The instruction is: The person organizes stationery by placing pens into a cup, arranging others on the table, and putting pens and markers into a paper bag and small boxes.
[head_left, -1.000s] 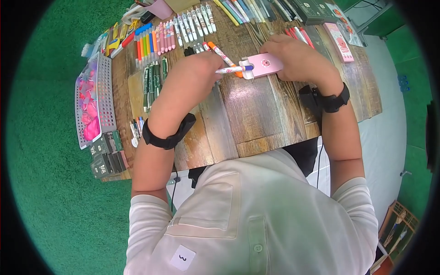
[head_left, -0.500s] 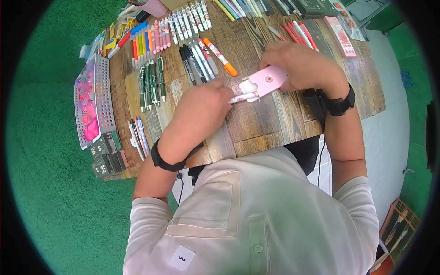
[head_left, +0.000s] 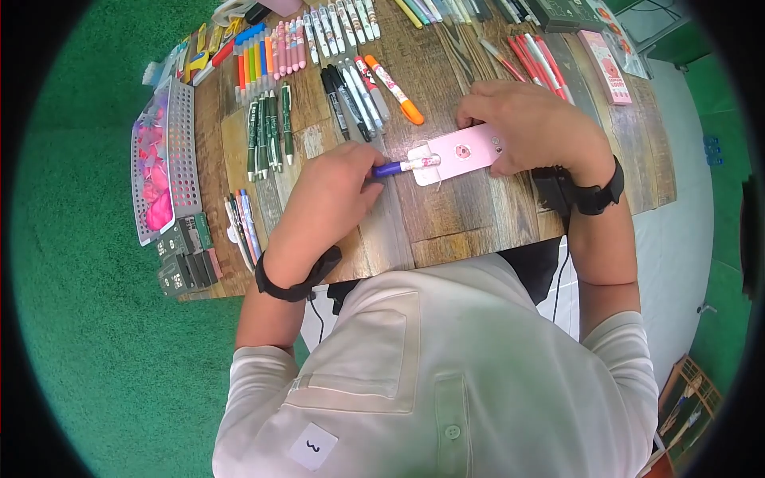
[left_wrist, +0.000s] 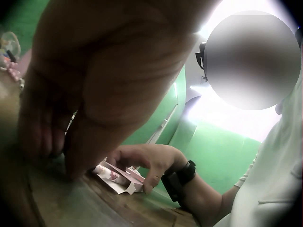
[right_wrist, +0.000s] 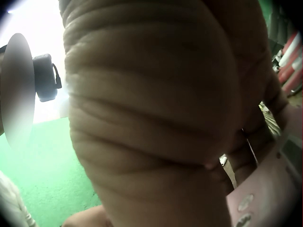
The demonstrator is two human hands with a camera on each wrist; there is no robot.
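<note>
My left hand [head_left: 331, 187] pinches the purple end of a marker [head_left: 388, 170] with a white printed barrel. The other end of this marker lies at the open flap end of a pink box [head_left: 454, 155]. My right hand [head_left: 542, 131] holds that box by its far end, with fingers and thumb on either side. In the left wrist view the printed barrel [left_wrist: 110, 174] enters the box [left_wrist: 135, 182]; the left fingertips are dark there. The right wrist view shows part of the pink box [right_wrist: 265, 194] under the right hand.
Beyond the hands lie an orange-capped marker [head_left: 394, 89], black and white pens [head_left: 347, 103], and green pens [head_left: 271, 131]. Red pens [head_left: 542, 68] and another pink box [head_left: 606, 68] are at right. A basket [head_left: 183, 151] stands on the left edge near dark boxes [head_left: 187, 259].
The marker has been turned round: its purple end faced the box and is now at my left hand. Both hands and the box have come closer to the body.
</note>
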